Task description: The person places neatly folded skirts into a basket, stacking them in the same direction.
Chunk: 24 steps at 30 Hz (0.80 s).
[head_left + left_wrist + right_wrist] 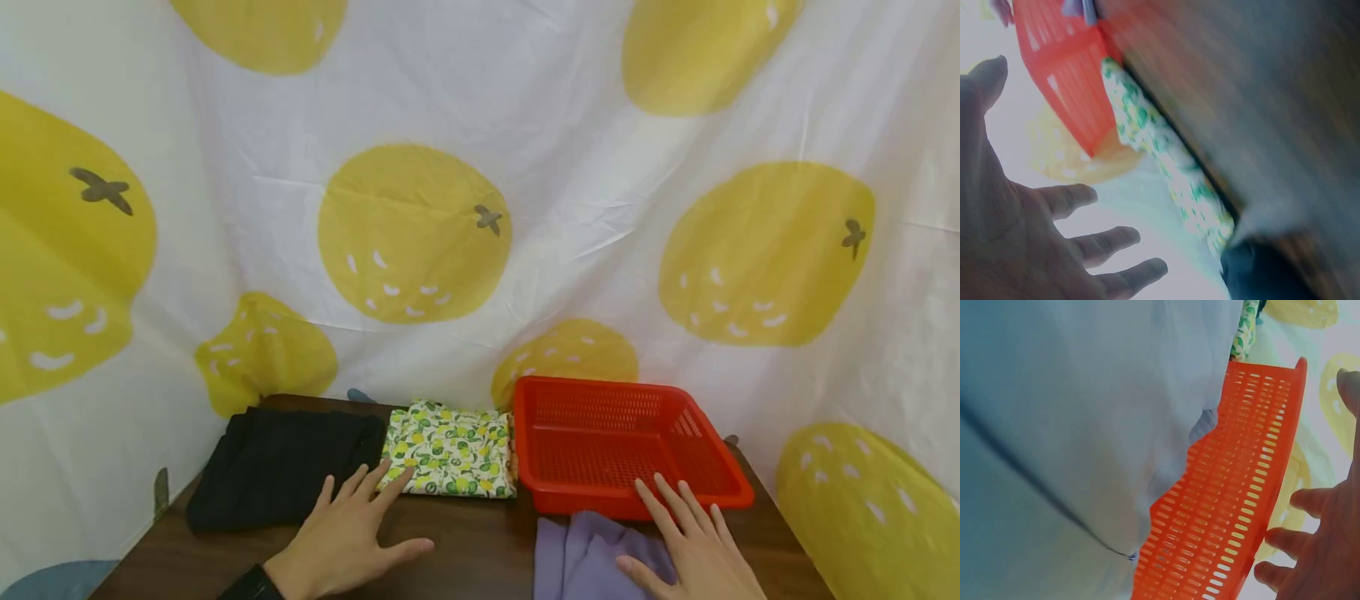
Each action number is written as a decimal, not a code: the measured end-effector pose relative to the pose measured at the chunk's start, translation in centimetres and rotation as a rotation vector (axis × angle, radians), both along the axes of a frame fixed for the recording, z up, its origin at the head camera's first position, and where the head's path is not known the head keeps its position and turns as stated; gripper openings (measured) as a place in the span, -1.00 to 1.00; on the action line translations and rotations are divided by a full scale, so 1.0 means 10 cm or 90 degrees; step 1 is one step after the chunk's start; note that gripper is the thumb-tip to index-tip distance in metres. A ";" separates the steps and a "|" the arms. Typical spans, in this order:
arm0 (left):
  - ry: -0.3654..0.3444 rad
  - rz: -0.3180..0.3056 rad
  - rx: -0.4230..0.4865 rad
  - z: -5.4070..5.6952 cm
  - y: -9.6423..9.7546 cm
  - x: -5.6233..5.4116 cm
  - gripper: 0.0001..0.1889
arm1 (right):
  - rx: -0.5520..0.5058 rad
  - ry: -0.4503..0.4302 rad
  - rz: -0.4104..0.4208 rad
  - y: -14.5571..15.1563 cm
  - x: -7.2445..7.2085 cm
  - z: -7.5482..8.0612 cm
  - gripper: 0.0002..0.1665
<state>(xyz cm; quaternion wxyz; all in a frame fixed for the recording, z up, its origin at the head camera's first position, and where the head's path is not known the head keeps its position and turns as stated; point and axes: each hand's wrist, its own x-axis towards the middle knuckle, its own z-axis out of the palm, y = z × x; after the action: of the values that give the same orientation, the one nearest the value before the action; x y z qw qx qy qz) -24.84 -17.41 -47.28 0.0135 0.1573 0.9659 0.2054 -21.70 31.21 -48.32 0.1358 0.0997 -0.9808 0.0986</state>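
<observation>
While both hands reach forward, neither grip is clasping anything: each is released, with the fingers fanned well apart. The person's left hand (347, 533) shows its back to the head camera, fingers pointing forward and a little to the right, thumb stretched out sideways toward the middle of the brown tabletop (465, 542). In the head view its fingertips overlap the near edges of a folded black cloth (281, 471) and a folded lemon-print cloth (450, 450), yet the left wrist view shows the fingers apart from both. A dark cuff (251, 586) ends at that wrist. The right hand (701, 550) is likewise turned back upward, its fingers angled forward and to the left and its thumb pointing left, above a purple cloth (588, 558) lying in front of a red basket (562, 502). From the head, the longer fingers cross the basket's near rim; the right wrist view sets the fingertips close against the outline of that rim, and whether any of them touches it cannot be told. The lemon-print cloth lies between the black cloth and the basket, just beside each, and a white backdrop (570, 267) with large yellow lemons hangs behind.
</observation>
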 end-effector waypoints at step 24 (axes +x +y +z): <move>-0.061 -0.140 -0.030 -0.39 1.19 0.00 -0.12 | -0.123 -0.197 -0.281 0.50 0.10 -0.54 0.55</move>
<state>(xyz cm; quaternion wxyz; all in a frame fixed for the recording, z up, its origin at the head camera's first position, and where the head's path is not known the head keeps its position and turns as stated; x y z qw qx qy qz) -24.86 -5.48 -51.19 0.0859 0.2520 0.9456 0.1871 -20.75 36.20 -53.75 0.0118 -0.1457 -0.9738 0.1740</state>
